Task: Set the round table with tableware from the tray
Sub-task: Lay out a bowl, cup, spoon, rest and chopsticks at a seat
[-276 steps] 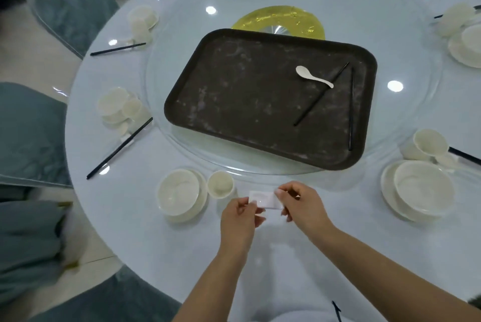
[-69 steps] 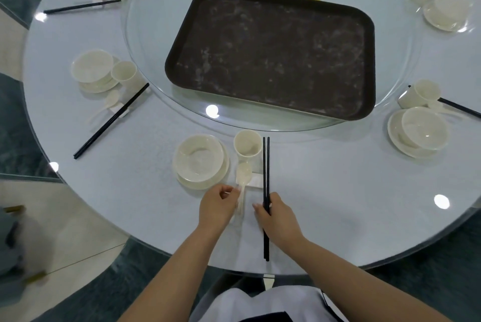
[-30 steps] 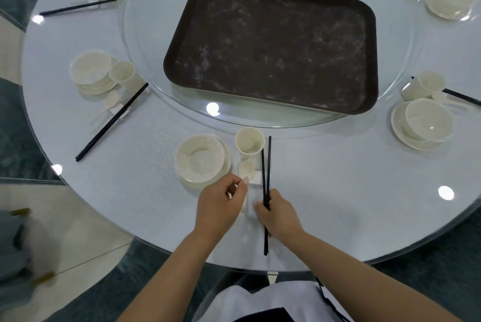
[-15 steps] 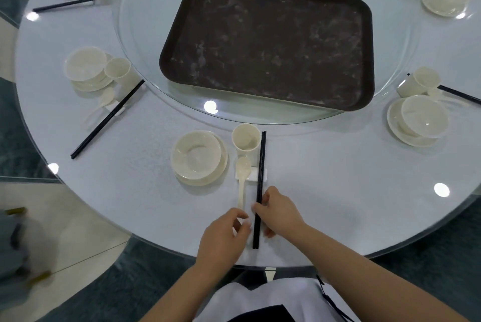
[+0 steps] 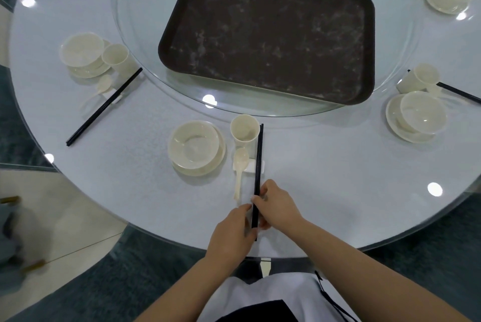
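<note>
Both hands at the near edge of the round bench (image 5: 325, 178): right hand (image 5: 277, 207) fingers clamped on the lower end of the black chopsticks (image 5: 257, 165), left hand (image 5: 231, 233) fingers curled against the same end from the other side. Chopsticks run straight away from the edge, across the white rest (image 5: 251, 167), tips just beside the cup (image 5: 244, 130); spoon (image 5: 239, 165) on the rest's left half, bowl on plate (image 5: 194, 146) left of the cup. Brown tray (image 5: 270, 33) sits on the glass turntable (image 5: 135, 22) at bench centre.
</note>
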{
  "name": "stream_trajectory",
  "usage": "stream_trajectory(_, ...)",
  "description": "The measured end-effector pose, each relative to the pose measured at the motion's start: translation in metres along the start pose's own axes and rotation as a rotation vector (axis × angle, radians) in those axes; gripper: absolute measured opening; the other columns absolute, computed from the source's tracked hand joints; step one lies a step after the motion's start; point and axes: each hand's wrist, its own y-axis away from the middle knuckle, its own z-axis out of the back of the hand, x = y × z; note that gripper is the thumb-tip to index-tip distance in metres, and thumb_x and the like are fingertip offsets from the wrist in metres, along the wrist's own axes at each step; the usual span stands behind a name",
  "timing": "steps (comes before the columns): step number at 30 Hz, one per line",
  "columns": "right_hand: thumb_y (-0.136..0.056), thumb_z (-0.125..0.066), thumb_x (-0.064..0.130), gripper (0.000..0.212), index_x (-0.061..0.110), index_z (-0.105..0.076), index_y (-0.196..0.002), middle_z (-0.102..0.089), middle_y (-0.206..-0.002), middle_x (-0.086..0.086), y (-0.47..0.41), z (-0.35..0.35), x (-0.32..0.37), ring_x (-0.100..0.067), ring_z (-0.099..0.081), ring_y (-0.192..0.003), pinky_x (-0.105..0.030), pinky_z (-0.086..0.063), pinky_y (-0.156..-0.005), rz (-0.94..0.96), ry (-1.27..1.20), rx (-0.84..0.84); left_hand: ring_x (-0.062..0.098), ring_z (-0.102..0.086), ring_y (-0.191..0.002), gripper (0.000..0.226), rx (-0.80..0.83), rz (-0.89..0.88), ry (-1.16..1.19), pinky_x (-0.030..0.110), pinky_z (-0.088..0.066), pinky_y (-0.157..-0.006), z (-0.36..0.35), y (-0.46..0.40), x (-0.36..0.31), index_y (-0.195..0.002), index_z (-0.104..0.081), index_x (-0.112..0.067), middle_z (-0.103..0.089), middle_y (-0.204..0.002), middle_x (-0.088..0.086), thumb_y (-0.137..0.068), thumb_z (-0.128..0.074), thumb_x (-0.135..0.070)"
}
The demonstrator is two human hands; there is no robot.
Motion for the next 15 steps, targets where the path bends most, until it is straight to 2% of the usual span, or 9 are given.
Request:
stream_trajectory(3, -0.098, -0.052, 0.032, 0.016, 0.017, -0.046, -0.098, -0.066, -0.083, -0.007, 0.0013, 0.0006, -0.0006, -0.023, -0.067, -0.071, -0.041, -0.059, -0.072, -0.003, -0.002, 0.002, 0.002, -0.051, -0.085, 0.052, 0.038, -0.029, 0.008, 0.009, -0.037, -0.068, 0.0002, 0.0007, 0.0025, -0.134, -0.042, -0.031, -0.054, -0.115, -0.010, -0.088, -0.065, -0.030)
stream_trajectory(5, -0.098, -0.051, 0.031, 0.015, 0.017, -0.046, -0.097, -0.066, -0.081, -0.009, 0.0021, 0.0013, -0.0012, -0.024, -0.068, -0.065, -0.041, -0.060, -0.066, -0.009, -0.033, 0.006, 0.002, -0.051, -0.084, 0.064, 0.093, -0.052, 0.007, 0.009, -0.037, -0.067, 0.0008, 0.0021, 0.0046, -0.137, -0.035, -0.036, -0.050, -0.112, -0.011, -0.083, -0.068, -0.030)
stream_trajectory(9, -0.098, -0.051, 0.030, 0.015, 0.018, -0.044, -0.094, -0.065, -0.077, -0.009, 0.0025, 0.0019, -0.0014, -0.023, -0.067, -0.055, -0.036, -0.060, -0.055, -0.005, -0.057, 0.010, 0.012, -0.055, -0.091, 0.086, 0.173, -0.108, -0.107, 0.020, -0.044, -0.076, 0.0025, 0.0042, 0.0072, -0.147, -0.017, -0.035, -0.043, -0.112, -0.007, -0.081, -0.071, -0.028)
stream_trajectory(13, -0.099, -0.051, 0.031, 0.015, 0.019, -0.044, -0.092, -0.065, -0.076, -0.007, 0.0011, 0.0014, -0.0016, -0.018, -0.065, -0.051, -0.030, -0.058, -0.050, -0.014, -0.052, 0.010, 0.017, -0.059, -0.095, 0.088, 0.167, -0.144, -0.203, 0.025, -0.049, -0.080, 0.0023, 0.0044, 0.0062, -0.150, -0.013, -0.029, -0.045, -0.119, -0.001, -0.084, -0.070, -0.022)
stream_trajectory(15, -0.099, -0.051, 0.031, 0.015, 0.021, -0.043, -0.091, -0.065, -0.076, -0.007, 0.0005, 0.0015, -0.0016, -0.018, -0.065, -0.052, -0.031, -0.059, -0.053, -0.021, -0.051, 0.015, 0.018, -0.059, -0.096, 0.087, 0.161, -0.138, -0.218, 0.029, -0.050, -0.083, 0.0021, 0.0040, 0.0057, -0.151, -0.013, -0.028, -0.046, -0.120, -0.001, -0.085, -0.070, -0.023)
